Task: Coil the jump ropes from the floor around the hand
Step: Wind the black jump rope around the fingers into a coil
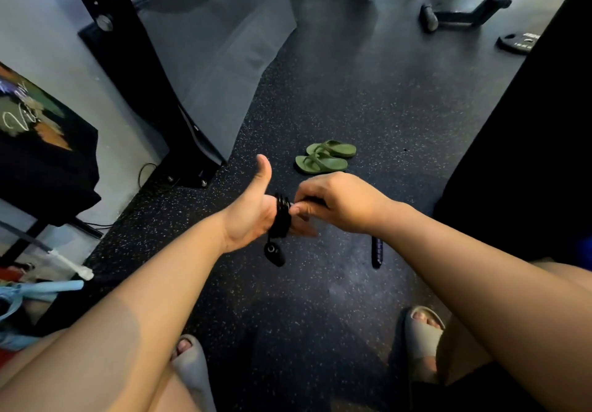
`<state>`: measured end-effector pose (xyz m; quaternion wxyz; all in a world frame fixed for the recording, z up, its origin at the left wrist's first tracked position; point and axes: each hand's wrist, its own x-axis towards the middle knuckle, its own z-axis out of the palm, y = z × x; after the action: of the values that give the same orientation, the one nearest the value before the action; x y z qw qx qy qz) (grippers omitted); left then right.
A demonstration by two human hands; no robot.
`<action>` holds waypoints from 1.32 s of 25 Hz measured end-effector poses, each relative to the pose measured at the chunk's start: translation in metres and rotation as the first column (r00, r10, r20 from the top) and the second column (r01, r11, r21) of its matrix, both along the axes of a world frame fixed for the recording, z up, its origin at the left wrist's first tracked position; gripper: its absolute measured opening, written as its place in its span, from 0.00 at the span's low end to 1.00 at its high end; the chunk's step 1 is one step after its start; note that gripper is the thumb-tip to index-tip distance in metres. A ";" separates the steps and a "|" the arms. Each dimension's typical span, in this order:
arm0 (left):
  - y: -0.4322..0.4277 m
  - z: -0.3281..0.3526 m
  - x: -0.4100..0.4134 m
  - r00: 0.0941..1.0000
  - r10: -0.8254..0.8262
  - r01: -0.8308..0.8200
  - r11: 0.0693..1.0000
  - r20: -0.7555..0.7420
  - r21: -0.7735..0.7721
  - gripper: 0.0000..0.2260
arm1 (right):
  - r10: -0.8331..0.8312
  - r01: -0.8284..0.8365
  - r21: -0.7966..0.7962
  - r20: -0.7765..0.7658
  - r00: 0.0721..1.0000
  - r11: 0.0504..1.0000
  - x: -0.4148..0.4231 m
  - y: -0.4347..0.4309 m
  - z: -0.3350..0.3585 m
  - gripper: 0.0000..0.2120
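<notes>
Several turns of the black jump rope (282, 216) sit wound round the left hand (253, 213), between thumb base and fingers, in the middle of the scene above the floor (352, 107). One handle (274, 254) dangles just below the coil. A second handle (377, 251) shows to the right, under the right wrist; whether it hangs or lies on the floor I cannot tell. To finish well, each wrap should lie snug beside the others, with the tail kept taut.

The left hand is spread flat, thumb up. The right hand (336, 203) pinches the rope right at the coil. Green flip-flops (323, 157) lie farther off.
</notes>
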<state>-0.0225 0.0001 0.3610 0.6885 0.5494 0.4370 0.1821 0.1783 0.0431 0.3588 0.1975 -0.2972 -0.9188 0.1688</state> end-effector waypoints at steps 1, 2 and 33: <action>-0.002 0.002 0.002 0.999 -0.022 0.021 1.000 -0.030 -0.020 0.58 | 0.004 -0.004 0.013 -0.009 1.000 1.000 0.003 0.001 0.000 0.14; -0.003 0.004 0.003 0.998 -0.025 0.024 0.999 -0.063 -0.029 0.58 | 0.007 -0.006 0.029 -0.020 1.000 1.000 0.004 0.001 -0.001 0.14; 0.017 -0.015 -0.009 0.966 0.244 -0.239 0.969 -0.081 0.069 0.60 | -0.009 0.007 -0.064 -0.031 0.999 0.998 -0.002 -0.003 -0.007 0.10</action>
<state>-0.0318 0.0176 0.3464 0.6246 0.5196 0.5253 0.2528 0.1767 0.0400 0.3518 0.2026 -0.3042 -0.9086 0.2021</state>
